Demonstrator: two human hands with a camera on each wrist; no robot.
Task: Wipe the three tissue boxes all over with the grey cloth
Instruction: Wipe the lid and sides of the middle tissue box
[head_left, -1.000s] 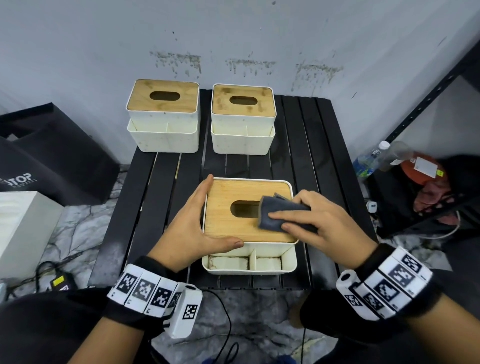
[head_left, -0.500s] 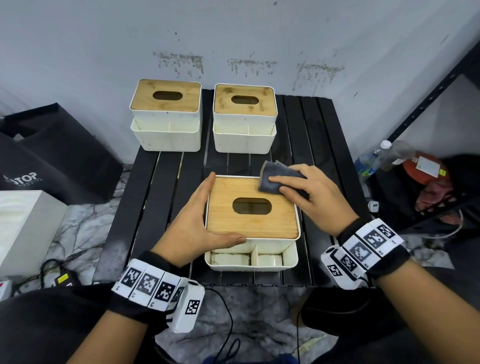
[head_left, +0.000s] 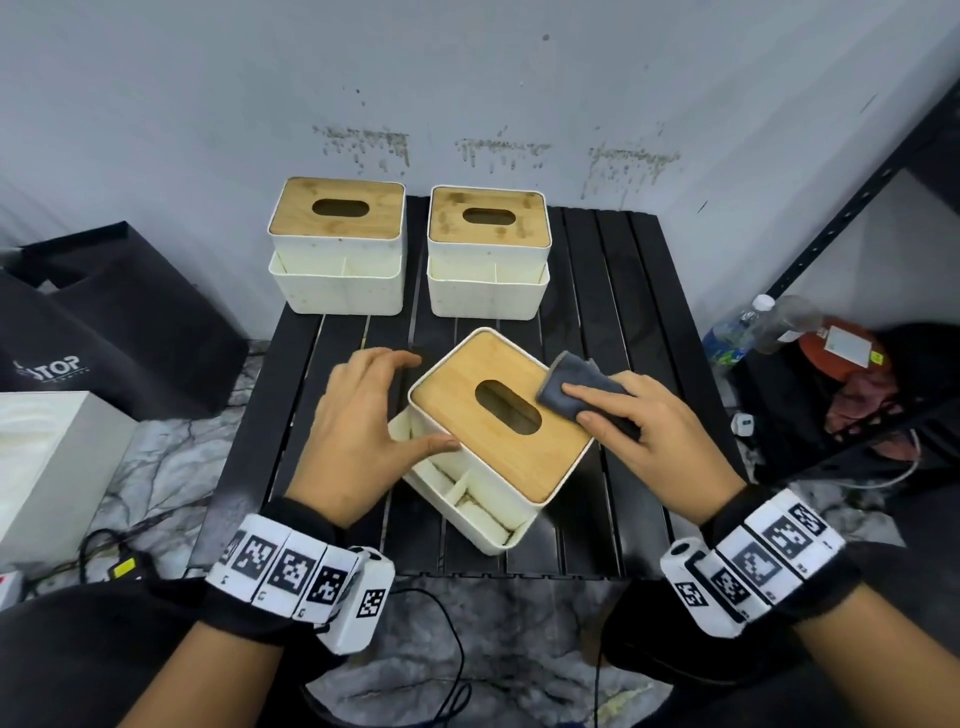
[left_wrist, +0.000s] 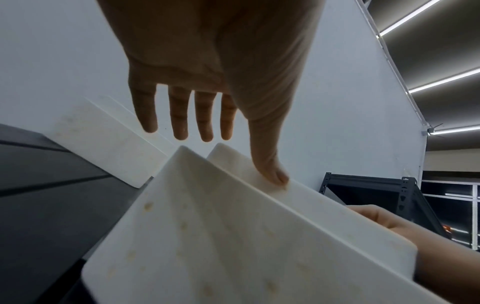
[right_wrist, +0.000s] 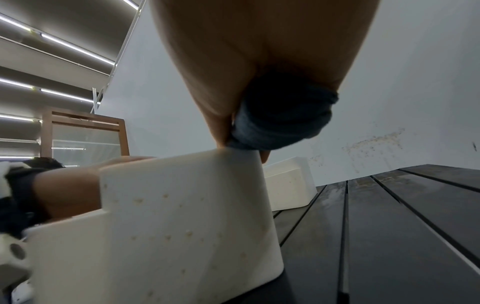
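Turned since half a second ago: near tissue box (head_left: 501, 431), now skewed corner-on upon the slatted tabletop (head_left: 634, 291); two further tissue boxes (head_left: 337, 244) (head_left: 488, 249) stand untouched by the wall. Step in hand, by judgement: first box, lid wiped, sides pending; next move calls for bracing the box and drawing the cloth down its walls. Left hand (head_left: 358, 431): fingers spread, thumb on the box's white wall, gripping nothing. Right hand (head_left: 654, 436): fingers flat, pressing the folded grey cloth (head_left: 571, 387) onto the lid's right edge.
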